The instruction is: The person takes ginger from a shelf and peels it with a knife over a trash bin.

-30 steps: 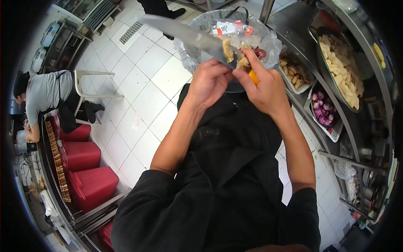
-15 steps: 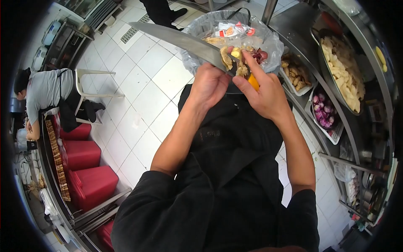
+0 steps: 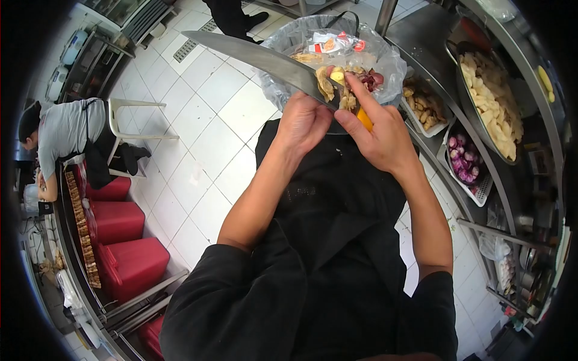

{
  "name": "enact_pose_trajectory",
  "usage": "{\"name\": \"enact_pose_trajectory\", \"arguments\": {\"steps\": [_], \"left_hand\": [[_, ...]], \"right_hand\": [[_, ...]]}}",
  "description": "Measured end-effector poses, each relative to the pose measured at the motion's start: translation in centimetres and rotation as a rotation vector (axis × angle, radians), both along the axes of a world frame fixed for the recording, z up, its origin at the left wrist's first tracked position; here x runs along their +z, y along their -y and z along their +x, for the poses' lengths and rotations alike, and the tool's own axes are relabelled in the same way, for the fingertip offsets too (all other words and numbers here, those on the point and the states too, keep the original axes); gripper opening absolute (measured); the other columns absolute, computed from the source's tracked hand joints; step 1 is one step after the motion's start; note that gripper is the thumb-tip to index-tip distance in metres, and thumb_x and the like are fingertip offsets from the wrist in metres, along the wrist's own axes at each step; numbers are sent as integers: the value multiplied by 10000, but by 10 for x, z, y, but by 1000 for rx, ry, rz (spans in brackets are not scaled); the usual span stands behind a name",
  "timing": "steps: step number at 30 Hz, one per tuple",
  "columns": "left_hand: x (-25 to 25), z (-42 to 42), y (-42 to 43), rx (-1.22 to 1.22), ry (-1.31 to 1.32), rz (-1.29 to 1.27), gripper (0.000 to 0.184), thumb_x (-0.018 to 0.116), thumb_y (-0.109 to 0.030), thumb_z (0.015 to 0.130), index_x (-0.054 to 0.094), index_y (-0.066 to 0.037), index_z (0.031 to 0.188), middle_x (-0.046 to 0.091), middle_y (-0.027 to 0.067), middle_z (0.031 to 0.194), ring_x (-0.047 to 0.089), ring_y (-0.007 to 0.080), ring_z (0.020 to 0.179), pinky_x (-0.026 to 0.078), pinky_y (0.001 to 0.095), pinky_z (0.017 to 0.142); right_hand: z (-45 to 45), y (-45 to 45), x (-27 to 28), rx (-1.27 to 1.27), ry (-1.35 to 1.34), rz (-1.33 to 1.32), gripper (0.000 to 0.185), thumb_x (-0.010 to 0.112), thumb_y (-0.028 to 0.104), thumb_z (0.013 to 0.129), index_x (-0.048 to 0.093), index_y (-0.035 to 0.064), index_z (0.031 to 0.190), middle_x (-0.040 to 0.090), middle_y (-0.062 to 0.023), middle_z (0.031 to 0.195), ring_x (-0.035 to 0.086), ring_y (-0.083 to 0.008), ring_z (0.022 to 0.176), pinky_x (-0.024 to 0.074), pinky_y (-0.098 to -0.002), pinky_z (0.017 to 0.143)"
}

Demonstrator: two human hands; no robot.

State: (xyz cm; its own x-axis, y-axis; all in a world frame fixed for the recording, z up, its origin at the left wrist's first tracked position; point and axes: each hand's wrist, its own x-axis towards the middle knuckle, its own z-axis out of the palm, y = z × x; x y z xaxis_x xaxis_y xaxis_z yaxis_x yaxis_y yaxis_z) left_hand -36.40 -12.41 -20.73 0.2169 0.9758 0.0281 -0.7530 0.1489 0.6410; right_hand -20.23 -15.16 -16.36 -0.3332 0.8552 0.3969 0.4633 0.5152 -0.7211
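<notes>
My right hand [image 3: 380, 127] is closed round the yellow handle [image 3: 364, 118] of a large knife, its index finger stretched forward and thumb near the blade's heel. The broad blade [image 3: 259, 59] points up and left. My left hand [image 3: 304, 123] is closed at a knobbly piece of ginger [image 3: 326, 84], its fingers partly hidden behind the blade. A peeled yellow patch [image 3: 338, 77] shows beside the blade's heel. Both hands are over the near rim of a bin [image 3: 274, 90] with a clear plastic liner. Inside lie peels, reddish skins [image 3: 371, 79] and red-and-white packaging [image 3: 337, 42].
At right, a rack holds a tray of unpeeled ginger [image 3: 424, 108], a white basket of purple shallots [image 3: 463, 159] and a large pan of pale peeled pieces [image 3: 490, 102]. At left, a person [image 3: 69, 132] bends over a counter beside a white stool [image 3: 138, 103] and red bins [image 3: 129, 268].
The ginger and fingers have shifted very slightly at the knife's heel. Both hands keep their hold, and the bin stays where it was.
</notes>
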Motion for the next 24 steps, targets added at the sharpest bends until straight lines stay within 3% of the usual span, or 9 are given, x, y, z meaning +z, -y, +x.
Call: {"name": "enact_pose_trajectory", "arguments": {"steps": [7,10,14,17,24], "left_hand": [[2,0,1,2,-11,-21,440,537,-136,977,446,-8,1388,502,150,1366,516,262,1249,428,431,1085],[0,3,2,2,-14,-27,449,524,-110,976,422,-1,1399,495,155,1371,514,264,1251,429,432,1085],[-1,3,1,-13,17,-20,457,509,-61,962,409,17,1401,494,161,1369,518,265,1248,427,430,1086],[5,4,1,3,124,-122,442,417,125,864,490,51,1294,553,157,1298,553,249,1210,446,369,1057],[7,4,2,31,96,-98,425,436,106,872,492,52,1290,571,156,1274,565,251,1194,449,374,1048]], "right_hand": [[3,1,-1,5,13,-26,654,616,404,906,446,6,1396,655,-291,864,653,-451,811,508,-452,720],[5,3,9,-5,97,-157,606,600,318,943,408,22,1435,669,-273,997,657,-427,944,501,-382,805],[3,0,0,-28,64,-29,611,604,349,932,429,28,1421,665,-253,831,664,-422,777,509,-405,702],[0,-3,-2,-46,62,6,632,610,411,914,458,30,1394,647,-237,720,650,-422,679,511,-446,639],[-4,-8,-10,-60,43,88,611,614,423,913,493,36,1370,650,-223,710,651,-416,666,514,-442,635]]}}
